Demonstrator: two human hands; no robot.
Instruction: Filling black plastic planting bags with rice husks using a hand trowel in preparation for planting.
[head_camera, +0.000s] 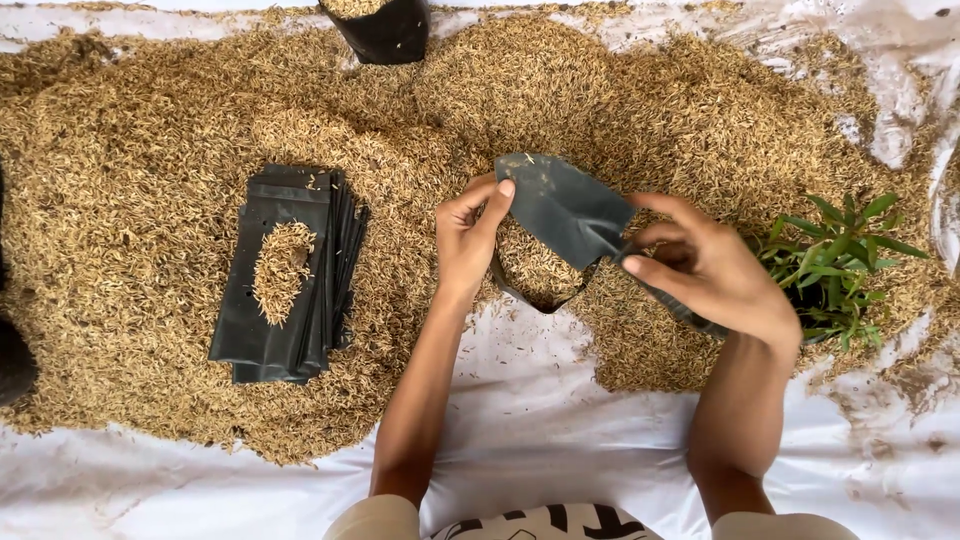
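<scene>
Over the husk heap (480, 120) we hold a small black plastic grow bag (565, 215), our landmark for everything else. It is thin and matte, dusted with pale specks, and its upper flap stands up flat and tilted while its mouth gapes open below, where a scoop of tan husks (535, 265) shows inside the rim.

Our left hand (468, 240) pinches the bag's near-left edge, thumb and forefinger closed on the plastic at the top corner. Our right hand (715, 275) grips the bag's right side, fingers curled over the flap and thumb under it, so the bag is stretched between the two hands, which stay apart from each other. The bag hangs just above the heap's front edge, where the husks give way to the white sheet (540, 420).

Left of the bag, well apart, lies a flat stack of black bags (300, 330), rectangular, fanned slightly at the right edge, with a little oval pile of husks on top. Beyond the bag, at the far edge of the heap, stands a filled black bag (385, 35), upright. Right of the bag, just behind our right hand, a green seedling (840, 260) spreads narrow leaves; its pot is mostly hidden.
</scene>
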